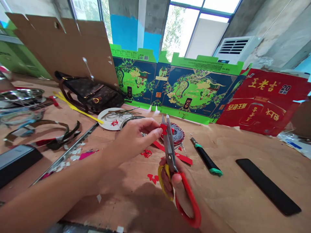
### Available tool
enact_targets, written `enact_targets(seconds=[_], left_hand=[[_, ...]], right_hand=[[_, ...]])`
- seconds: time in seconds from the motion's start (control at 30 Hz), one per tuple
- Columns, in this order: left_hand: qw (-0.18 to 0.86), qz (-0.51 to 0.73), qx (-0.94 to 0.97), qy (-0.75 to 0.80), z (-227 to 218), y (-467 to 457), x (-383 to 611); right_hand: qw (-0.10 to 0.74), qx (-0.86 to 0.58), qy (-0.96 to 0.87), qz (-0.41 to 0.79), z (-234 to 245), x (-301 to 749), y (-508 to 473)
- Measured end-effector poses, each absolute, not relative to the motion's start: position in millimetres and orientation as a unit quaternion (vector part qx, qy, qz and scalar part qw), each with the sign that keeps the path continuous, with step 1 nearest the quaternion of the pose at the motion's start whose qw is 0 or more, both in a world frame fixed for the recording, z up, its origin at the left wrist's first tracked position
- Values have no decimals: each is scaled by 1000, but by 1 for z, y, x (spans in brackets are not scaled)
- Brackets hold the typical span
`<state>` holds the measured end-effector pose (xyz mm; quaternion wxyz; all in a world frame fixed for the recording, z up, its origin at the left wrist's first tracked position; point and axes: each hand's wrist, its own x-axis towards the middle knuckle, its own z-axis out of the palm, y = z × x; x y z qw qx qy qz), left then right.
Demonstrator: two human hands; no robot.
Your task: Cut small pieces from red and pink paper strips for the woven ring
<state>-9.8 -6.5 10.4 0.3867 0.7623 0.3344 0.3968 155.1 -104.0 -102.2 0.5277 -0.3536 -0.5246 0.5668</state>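
My left hand (139, 132) pinches a small red cut-out piece (163, 128) between thumb and fingertips. In my right hand (178, 181) is a pair of scissors (170, 152) with one yellow and one red handle loop. Its blades point up and away, slightly apart, with the red piece at them. Below them on the table lie a red strip (183, 159) and small red scraps (153, 178). Just behind the blades sits a round beaded piece (177, 132) with a patterned edge, partly hidden. A metal-rimmed dish (128, 120) is partly covered by my left hand.
A utility knife (206, 157) and a black flat bar (268, 186) lie at the right. At the left are a white plate (104, 126) with stems, a brown handbag (94, 94) and a metal ruler (65, 152). Printed carton panels (194, 90) stand along the back.
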Motion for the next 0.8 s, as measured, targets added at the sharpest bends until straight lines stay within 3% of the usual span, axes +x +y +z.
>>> enact_targets(seconds=[0.33, 0.57, 0.8], left_hand=[[411, 422, 748, 305, 13, -2, -12], [491, 393, 724, 285, 11, -4, -13], [459, 389, 737, 308, 12, -2, -13]], right_hand=[[511, -365, -543, 557, -103, 158, -102], [523, -368, -540, 547, -101, 157, -103], [517, -370, -541, 551, -102, 158, -101]])
